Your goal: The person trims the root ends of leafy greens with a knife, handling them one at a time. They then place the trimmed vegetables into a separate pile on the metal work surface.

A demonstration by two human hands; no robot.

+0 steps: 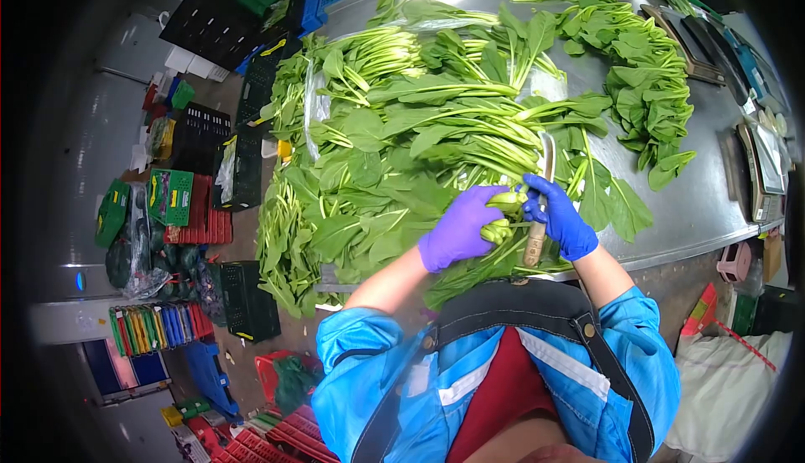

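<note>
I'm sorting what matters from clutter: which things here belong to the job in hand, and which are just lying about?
In the job:
left hand, gripping green stems
right hand, holding the knife
leafy greens
metal table beneath them

Apparently just lying about:
green crate
black crate
white sack

The left glove is purple, the right glove blue, the leaves green, the stems paler, the knife handle tan.

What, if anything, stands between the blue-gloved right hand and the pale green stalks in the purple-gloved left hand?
Nothing visible: the right hand, holding a wooden-handled knife, has fingertips beside the stalks, perhaps touching.
</note>
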